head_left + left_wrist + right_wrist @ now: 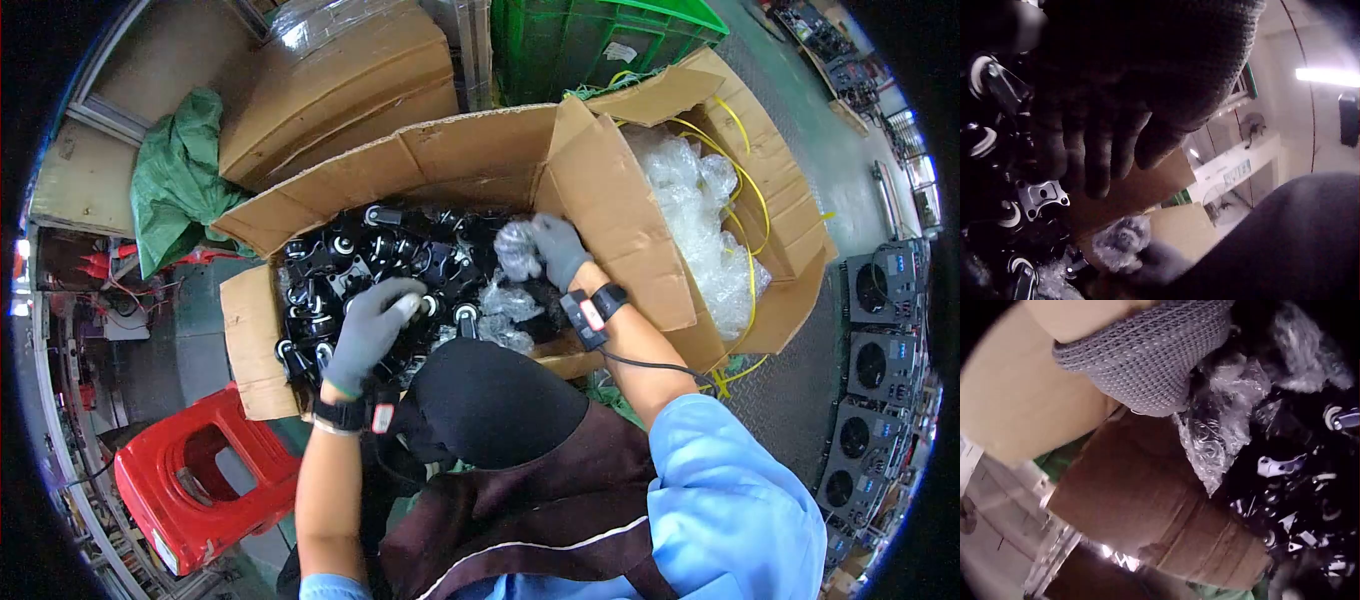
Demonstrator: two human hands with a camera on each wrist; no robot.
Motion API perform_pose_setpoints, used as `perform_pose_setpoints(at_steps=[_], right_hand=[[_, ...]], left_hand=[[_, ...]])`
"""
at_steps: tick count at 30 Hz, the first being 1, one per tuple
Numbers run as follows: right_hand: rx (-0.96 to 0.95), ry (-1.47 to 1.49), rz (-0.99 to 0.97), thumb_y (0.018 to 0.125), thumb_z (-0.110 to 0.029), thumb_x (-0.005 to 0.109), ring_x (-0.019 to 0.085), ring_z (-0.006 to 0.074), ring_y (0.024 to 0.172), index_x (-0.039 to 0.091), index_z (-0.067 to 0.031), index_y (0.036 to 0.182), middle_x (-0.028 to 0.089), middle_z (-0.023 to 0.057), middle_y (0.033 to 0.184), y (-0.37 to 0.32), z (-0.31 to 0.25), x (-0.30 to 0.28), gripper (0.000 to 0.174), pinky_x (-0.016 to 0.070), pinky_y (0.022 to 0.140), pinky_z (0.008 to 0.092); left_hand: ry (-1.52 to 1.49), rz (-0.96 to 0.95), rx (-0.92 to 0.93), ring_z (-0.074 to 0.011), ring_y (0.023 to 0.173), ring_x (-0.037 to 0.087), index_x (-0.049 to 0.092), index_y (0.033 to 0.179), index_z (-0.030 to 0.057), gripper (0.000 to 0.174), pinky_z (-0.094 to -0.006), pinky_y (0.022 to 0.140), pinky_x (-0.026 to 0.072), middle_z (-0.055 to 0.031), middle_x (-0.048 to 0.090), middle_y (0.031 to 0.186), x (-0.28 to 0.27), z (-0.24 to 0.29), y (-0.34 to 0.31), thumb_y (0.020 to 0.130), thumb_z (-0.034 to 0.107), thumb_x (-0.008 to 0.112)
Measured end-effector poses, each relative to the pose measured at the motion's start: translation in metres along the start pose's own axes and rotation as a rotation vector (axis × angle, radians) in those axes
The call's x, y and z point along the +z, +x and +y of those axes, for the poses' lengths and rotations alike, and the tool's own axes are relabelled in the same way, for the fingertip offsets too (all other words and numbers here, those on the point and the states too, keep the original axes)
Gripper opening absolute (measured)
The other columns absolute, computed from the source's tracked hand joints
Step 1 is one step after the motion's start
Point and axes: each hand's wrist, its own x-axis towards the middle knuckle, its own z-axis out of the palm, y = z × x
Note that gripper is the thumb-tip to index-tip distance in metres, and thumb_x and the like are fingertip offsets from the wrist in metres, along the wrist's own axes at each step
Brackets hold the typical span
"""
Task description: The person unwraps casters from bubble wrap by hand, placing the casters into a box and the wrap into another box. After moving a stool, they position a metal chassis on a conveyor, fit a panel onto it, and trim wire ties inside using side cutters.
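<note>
Many black casters with pale wheels (343,245) fill an open cardboard box (480,150). The right hand (562,250), in a grey glove, grips a crumpled clear plastic wrap (517,250) above the box's right side; the same wrap (1225,406) hangs beside the glove (1147,359) in the right wrist view. More clear wrap (507,315) lies below it among the casters. Over the left-centre of the casters is the gloved left hand (372,330), fingers extended and holding nothing visible. In the left wrist view its fingers (1097,150) hang relaxed above a metal caster plate (1043,195).
To the right, another cardboard box (795,225) holds clear bubble wrap (690,200) and yellow straps. A green crate (600,45) and closed carton (340,90) stand behind. A red plastic housing (205,480) sits at lower left, black fan units (868,360) at far right.
</note>
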Motion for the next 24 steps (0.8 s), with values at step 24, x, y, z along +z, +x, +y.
perform_pose_setpoints(at_steps=[24], right_hand=[[0.067,-1.635,-0.410,0.073,-0.029,0.065,0.061,0.0290,0.094,0.065,-0.0038,0.098,0.063,0.0180,0.098,-0.053,-0.023,0.023,0.035,0.0499,0.078,0.0377]], left_hand=[[-0.216,0.272,0.169,-0.0111,0.070,0.053,0.058,0.087,-0.0038,0.018,-0.0242,0.067,0.0434,-0.0059,0.062,0.082,0.013,0.010,0.086,0.074,0.009,0.054]])
